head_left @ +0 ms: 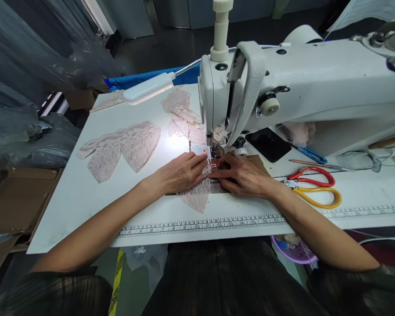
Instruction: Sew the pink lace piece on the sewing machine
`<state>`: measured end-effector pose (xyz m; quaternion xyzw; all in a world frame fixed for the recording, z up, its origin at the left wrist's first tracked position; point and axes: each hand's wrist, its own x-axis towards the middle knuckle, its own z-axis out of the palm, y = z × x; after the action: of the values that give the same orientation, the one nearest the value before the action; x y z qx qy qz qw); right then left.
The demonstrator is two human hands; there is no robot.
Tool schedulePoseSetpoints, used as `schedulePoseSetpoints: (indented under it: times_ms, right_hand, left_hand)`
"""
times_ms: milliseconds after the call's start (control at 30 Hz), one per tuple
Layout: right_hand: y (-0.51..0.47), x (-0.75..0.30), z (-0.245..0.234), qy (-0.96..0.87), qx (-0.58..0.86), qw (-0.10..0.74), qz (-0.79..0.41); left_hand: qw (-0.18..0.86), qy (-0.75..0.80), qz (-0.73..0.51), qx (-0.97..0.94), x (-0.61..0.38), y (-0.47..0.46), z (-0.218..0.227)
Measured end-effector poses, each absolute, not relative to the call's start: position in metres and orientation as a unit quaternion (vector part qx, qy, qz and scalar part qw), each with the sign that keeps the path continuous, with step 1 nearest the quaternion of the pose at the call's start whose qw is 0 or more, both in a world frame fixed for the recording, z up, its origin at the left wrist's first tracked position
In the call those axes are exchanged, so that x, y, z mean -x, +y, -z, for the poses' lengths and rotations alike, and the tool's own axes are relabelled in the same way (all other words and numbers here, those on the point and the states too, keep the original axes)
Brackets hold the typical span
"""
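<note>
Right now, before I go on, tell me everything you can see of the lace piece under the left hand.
The lace piece is pale pinkish-beige with a wavy openwork pattern, thin and soft-looking. It lies beside the needle area of the sewing machine, its near end tapering and stopping short of the printed ruler. The left hand rests on it, hiding much of it; the right hand has fingertips at its right edge, though any pinch is unclear.
</note>
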<state>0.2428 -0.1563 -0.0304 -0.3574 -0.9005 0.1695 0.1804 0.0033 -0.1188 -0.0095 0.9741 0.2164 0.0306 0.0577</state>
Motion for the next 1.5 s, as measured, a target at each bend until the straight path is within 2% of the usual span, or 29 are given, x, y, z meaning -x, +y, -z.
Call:
schedulePoseSetpoints:
  times_ms: [167, 367, 667, 1500]
  right_hand:
    - [-0.16, -0.24, 0.029, -0.9, 0.372, 0.172, -0.15]
    - [-0.162, -0.241, 0.027, -0.893, 0.394, 0.174, -0.13]
    - [-0.16, -0.244, 0.026, -0.883, 0.403, 0.178, -0.165]
    - [-0.158, -0.246, 0.029, -0.878, 0.402, 0.191, -0.178]
  left_hand:
    - [0.026, 0.276, -0.041, -0.96, -0.003, -0.128, 0.014]
    - [-0.034, 0.273, -0.076, -0.958, -0.011, -0.122, 0.018]
    - [0.006, 0.288, -0.137, -0.948, -0.009, -0.12, 0.025]
    - [-0.03, 0.287, -0.148, -0.946, -0.013, -0.125, 0.032]
